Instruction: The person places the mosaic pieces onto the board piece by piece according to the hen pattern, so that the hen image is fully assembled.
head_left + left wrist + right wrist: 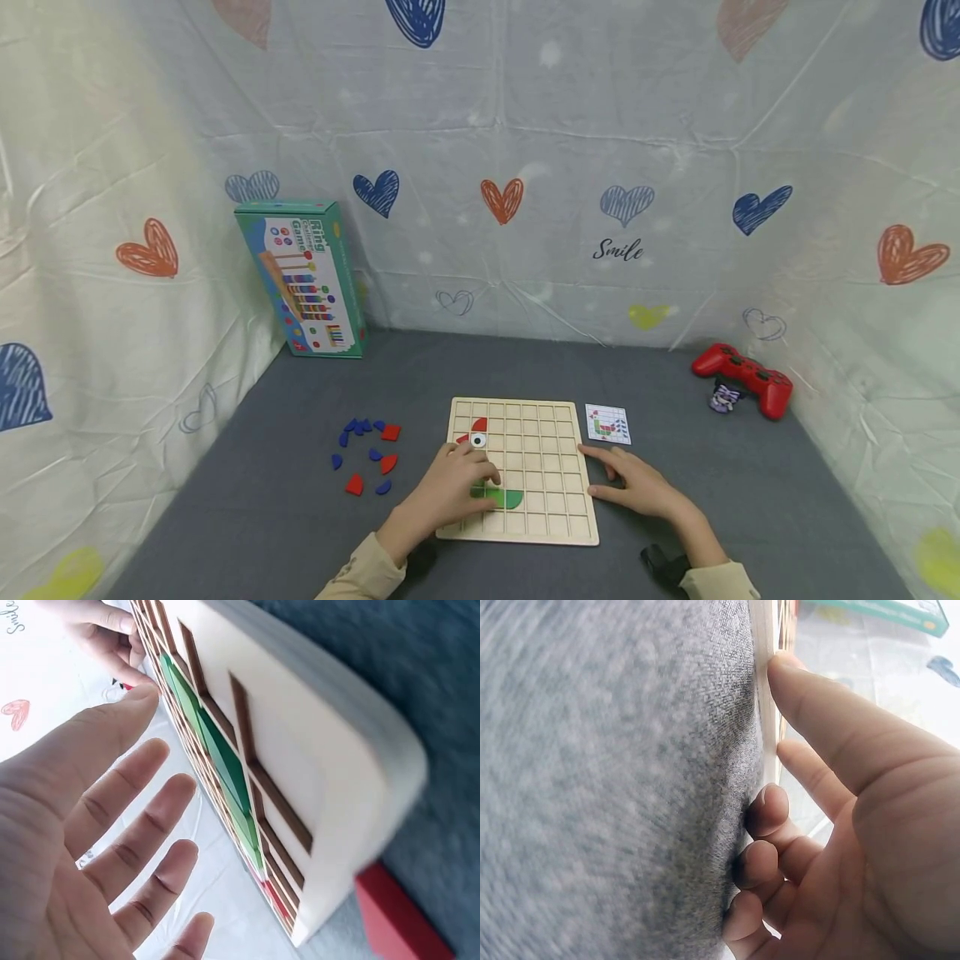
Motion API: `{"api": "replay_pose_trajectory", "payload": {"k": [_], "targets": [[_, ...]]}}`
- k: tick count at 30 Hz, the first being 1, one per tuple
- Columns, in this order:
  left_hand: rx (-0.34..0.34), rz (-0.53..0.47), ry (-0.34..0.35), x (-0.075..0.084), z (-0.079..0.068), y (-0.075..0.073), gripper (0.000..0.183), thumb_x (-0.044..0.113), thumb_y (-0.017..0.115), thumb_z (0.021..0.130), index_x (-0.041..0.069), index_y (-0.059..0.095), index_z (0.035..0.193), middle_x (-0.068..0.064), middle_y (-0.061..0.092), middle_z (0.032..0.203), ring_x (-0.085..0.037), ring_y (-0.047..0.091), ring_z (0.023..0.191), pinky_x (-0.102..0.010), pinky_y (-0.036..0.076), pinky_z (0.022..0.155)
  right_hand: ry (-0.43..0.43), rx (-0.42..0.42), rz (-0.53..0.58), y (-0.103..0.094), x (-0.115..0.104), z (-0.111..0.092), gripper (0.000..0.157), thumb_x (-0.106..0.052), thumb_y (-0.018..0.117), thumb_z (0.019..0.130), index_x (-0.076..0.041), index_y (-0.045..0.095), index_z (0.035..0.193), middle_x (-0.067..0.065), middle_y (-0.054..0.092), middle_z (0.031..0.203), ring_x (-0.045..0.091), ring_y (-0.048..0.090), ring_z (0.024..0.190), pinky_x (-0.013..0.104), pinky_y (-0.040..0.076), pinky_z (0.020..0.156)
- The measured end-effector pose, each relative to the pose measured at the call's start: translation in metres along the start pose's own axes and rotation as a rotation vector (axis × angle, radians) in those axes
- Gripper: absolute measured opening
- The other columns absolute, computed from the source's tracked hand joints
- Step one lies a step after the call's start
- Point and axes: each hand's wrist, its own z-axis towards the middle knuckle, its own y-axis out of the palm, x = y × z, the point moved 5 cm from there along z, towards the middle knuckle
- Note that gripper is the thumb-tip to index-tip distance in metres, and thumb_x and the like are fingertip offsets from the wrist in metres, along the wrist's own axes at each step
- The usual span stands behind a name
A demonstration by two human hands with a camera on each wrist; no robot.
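Note:
A wooden grid board (551,467) lies on the grey cloth. My left hand (456,482) is over its left part, fingers spread and loosely bent, holding nothing in the left wrist view. Beneath and beside that hand are green pieces (513,499) set in the grid, some of them hidden by it. Near the board's upper left sit a red piece (480,425) and a white tile with a black dot (477,440). On the other side, my right hand (637,485) touches the board's right edge with thumb and index finger; its other fingers are bent in the right wrist view.
Loose blue pieces (376,454) and red pieces (391,432) lie left of the board. A small pattern card (608,424) is by its upper right corner. Farther back stand a green box (311,283) at left and a red game controller (742,377) at right.

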Motion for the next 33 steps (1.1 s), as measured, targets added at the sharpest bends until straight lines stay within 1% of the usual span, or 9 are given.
{"api": "replay_pose_trajectory", "payload": {"k": [3, 6, 13, 19, 27, 30, 33], "targets": [[0.015, 0.003, -0.003, -0.004, -0.003, -0.003, 0.022, 0.042, 0.077, 0.071, 0.031, 0.069, 0.088, 0.015, 0.061, 0.089, -0.009, 0.05, 0.091, -0.044, 0.039, 0.086, 0.011, -0.006, 0.005, 0.0, 0.001, 0.0, 0.06, -0.04, 0.065, 0.083, -0.015, 0.048, 0.135, -0.003, 0.04, 0.076, -0.003, 0.025, 0.063, 0.02, 0.027, 0.056], [0.016, -0.018, -0.026, -0.009, -0.007, -0.006, 0.02, 0.04, 0.076, 0.072, 0.03, 0.07, 0.088, 0.016, 0.061, 0.09, -0.009, 0.05, 0.091, -0.045, 0.039, 0.087, 0.013, -0.006, 0.007, 0.001, 0.001, 0.0, 0.06, -0.04, 0.065, 0.083, -0.015, 0.048, 0.135, -0.004, 0.04, 0.076, -0.002, 0.026, 0.063, 0.02, 0.027, 0.056], [0.033, -0.053, -0.058, -0.02, -0.014, -0.015, 0.018, 0.034, 0.078, 0.072, 0.027, 0.071, 0.087, 0.013, 0.063, 0.09, -0.01, 0.048, 0.086, -0.049, 0.039, 0.087, 0.009, 0.002, 0.006, 0.001, 0.001, 0.0, 0.06, -0.039, 0.066, 0.083, -0.014, 0.048, 0.135, -0.004, 0.04, 0.075, -0.002, 0.026, 0.062, 0.019, 0.026, 0.055], [0.063, -0.058, -0.078, -0.03, -0.021, -0.021, 0.02, 0.032, 0.079, 0.071, 0.025, 0.072, 0.089, 0.012, 0.064, 0.09, -0.008, 0.045, 0.08, -0.045, 0.039, 0.084, 0.009, 0.001, -0.006, 0.001, 0.001, 0.0, 0.061, -0.04, 0.066, 0.083, -0.014, 0.048, 0.135, -0.005, 0.039, 0.075, -0.002, 0.025, 0.061, 0.019, 0.026, 0.055], [0.06, -0.073, -0.145, -0.05, -0.033, -0.022, 0.021, 0.031, 0.078, 0.072, 0.027, 0.07, 0.091, 0.013, 0.061, 0.091, -0.007, 0.043, 0.082, -0.045, 0.037, 0.087, 0.011, -0.003, 0.004, 0.0, 0.0, 0.0, 0.061, -0.04, 0.066, 0.083, -0.014, 0.048, 0.135, -0.004, 0.039, 0.076, -0.004, 0.023, 0.063, 0.019, 0.027, 0.055], [0.068, -0.07, -0.171, -0.058, -0.038, -0.023, 0.023, 0.031, 0.079, 0.071, 0.026, 0.07, 0.093, 0.013, 0.061, 0.092, -0.009, 0.045, 0.084, -0.046, 0.038, 0.084, 0.016, -0.003, 0.006, 0.0, 0.0, 0.0, 0.06, -0.04, 0.066, 0.083, -0.014, 0.048, 0.135, -0.004, 0.039, 0.076, -0.004, 0.023, 0.063, 0.019, 0.027, 0.055], [0.089, -0.055, -0.188, -0.066, -0.042, -0.026, 0.025, 0.03, 0.079, 0.07, 0.026, 0.071, 0.093, 0.012, 0.061, 0.092, -0.01, 0.047, 0.086, -0.045, 0.039, 0.08, 0.024, -0.006, 0.007, 0.0, 0.0, -0.001, 0.06, -0.04, 0.066, 0.083, -0.015, 0.049, 0.135, -0.005, 0.039, 0.076, -0.004, 0.024, 0.063, 0.019, 0.026, 0.055]]}}
